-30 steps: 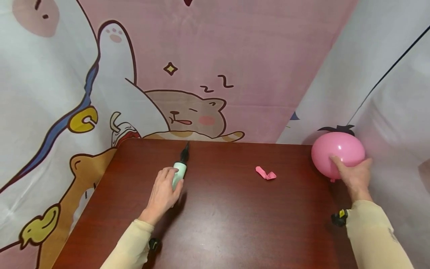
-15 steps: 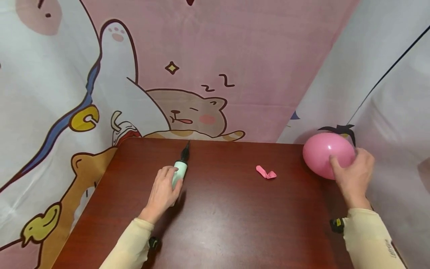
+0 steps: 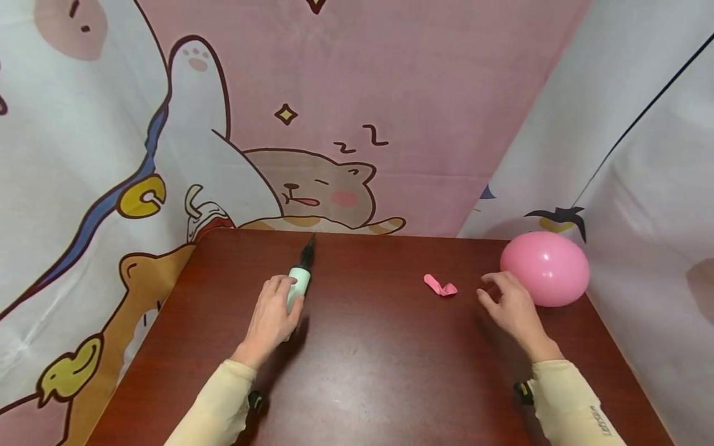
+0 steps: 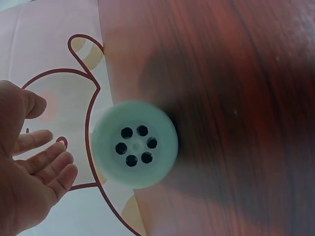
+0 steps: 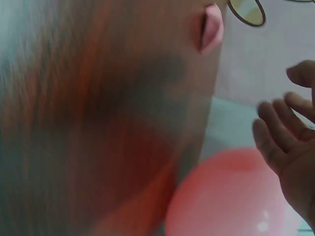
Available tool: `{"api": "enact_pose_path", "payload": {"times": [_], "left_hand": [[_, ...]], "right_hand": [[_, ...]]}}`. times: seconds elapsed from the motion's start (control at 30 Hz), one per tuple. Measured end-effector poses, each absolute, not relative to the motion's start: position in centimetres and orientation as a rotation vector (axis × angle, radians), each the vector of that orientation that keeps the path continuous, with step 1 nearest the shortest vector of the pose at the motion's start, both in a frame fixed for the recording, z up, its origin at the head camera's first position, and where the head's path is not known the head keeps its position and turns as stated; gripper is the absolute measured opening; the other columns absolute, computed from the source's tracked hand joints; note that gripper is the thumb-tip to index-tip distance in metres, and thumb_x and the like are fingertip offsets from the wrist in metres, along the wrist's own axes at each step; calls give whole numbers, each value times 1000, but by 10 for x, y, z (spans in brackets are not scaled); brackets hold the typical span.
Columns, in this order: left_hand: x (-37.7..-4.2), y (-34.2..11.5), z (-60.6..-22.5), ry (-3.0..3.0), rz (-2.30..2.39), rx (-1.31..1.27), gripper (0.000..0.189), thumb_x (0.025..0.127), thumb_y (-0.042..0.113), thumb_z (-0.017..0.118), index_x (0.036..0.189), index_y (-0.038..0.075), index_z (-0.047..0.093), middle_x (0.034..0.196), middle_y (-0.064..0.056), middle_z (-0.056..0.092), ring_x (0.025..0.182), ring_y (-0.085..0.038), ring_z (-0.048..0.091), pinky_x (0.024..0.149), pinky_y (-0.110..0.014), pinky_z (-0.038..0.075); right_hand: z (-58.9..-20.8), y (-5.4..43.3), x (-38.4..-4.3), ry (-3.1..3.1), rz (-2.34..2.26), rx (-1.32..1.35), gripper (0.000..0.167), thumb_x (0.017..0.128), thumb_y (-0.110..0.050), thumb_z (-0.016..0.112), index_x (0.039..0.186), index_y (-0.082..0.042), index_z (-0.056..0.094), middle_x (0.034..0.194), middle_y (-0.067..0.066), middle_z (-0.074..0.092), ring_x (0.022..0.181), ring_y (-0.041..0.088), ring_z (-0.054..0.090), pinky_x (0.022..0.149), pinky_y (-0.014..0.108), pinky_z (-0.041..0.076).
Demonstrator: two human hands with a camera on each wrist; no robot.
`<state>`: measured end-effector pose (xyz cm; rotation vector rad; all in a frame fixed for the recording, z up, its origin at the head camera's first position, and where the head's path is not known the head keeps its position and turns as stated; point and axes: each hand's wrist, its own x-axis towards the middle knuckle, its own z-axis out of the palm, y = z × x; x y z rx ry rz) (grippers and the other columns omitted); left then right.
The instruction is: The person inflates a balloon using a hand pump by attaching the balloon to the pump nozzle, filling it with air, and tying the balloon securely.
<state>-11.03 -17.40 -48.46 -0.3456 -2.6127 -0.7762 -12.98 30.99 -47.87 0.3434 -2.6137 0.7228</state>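
Note:
A mint-green hand balloon pump (image 3: 299,284) with a black nozzle lies on the table, nozzle toward the wall. My left hand (image 3: 270,317) hovers over its rear, partly hiding it. In the left wrist view, loosely bent fingers (image 4: 54,164) stand apart from the pump's round holed end (image 4: 135,169). An inflated pink balloon (image 3: 549,267) rests at the table's far right corner. Just left of it is my right hand (image 3: 515,314), holding nothing, its fingers relaxed. A limp pink balloon (image 3: 440,286) lies to the left of that hand.
The brown wooden table (image 3: 362,359) ends at a cartoon-printed cloth (image 3: 435,124) behind it. More pale cloth (image 3: 658,248) hangs along the right side, close to the inflated balloon.
My right hand has let go of the inflated balloon and moved left toward the limp one. The inflated balloon now sits free at the corner. My left hand and the pump have stayed put.

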Motion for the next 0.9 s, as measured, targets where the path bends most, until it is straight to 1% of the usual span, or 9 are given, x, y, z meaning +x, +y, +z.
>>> {"api": "enact_pose_path", "payload": {"times": [0.07,0.1,0.2,0.3,0.33,0.43,0.53,0.73,0.9], "left_hand": [[-111,-174,-486,-2628,-772,-337,32,92,12,73,119,-3,64,120,-22,61,109,-39,57,90,-52,50],[-111,-174,-486,-2635,-768,-330,32,92,13,73,119,-3,64,120,-22,61,109,-39,57,90,-52,50],[-112,-173,-488,-2675,-759,-291,35,93,14,73,121,-4,64,121,-23,61,109,-40,56,89,-52,50],[-114,-171,-488,-2721,-745,-242,38,93,16,73,123,-5,62,121,-24,60,108,-41,56,89,-52,49],[-115,-171,-487,-2741,-741,-223,40,94,18,73,125,-5,61,122,-25,59,108,-41,55,89,-52,49],[-119,-169,-486,-2809,-715,-164,46,96,23,71,128,-7,58,124,-28,57,108,-43,54,89,-53,48],[-125,-166,-487,-2885,-683,-104,51,97,28,70,130,-9,55,123,-29,55,107,-44,53,89,-53,47],[-135,-162,-489,-2981,-651,0,55,96,32,70,127,-9,51,115,-28,54,103,-44,52,86,-53,47],[-141,-160,-493,-3013,-647,58,56,94,32,73,124,-9,50,110,-27,54,102,-43,53,86,-54,48]], "right_hand": [[-486,302,-131,-2731,762,331,28,87,-7,77,113,1,67,107,19,65,88,33,62,78,49,53],[-489,298,-132,-2775,776,317,27,89,-8,76,113,0,68,109,19,65,89,33,62,79,51,53],[-496,285,-137,-2872,822,270,27,91,-11,76,115,0,68,111,19,64,91,32,60,78,49,53],[-500,271,-144,-2887,830,241,24,90,-12,77,110,-2,70,104,16,62,86,28,57,73,43,50],[-500,268,-146,-2898,834,230,24,90,-13,77,110,-2,70,103,16,62,86,28,58,73,43,50],[-502,258,-153,-2931,832,195,25,89,-14,77,109,0,70,102,16,59,85,29,58,74,44,52],[-505,252,-160,-2964,822,163,28,89,-16,77,109,2,70,102,18,58,85,30,58,73,45,50],[-515,247,-168,-3032,748,117,29,88,-17,78,109,1,70,99,17,55,82,31,54,71,46,47],[-521,248,-169,-3006,706,150,17,87,-11,78,100,-2,72,92,16,55,78,31,53,69,48,48]]}}
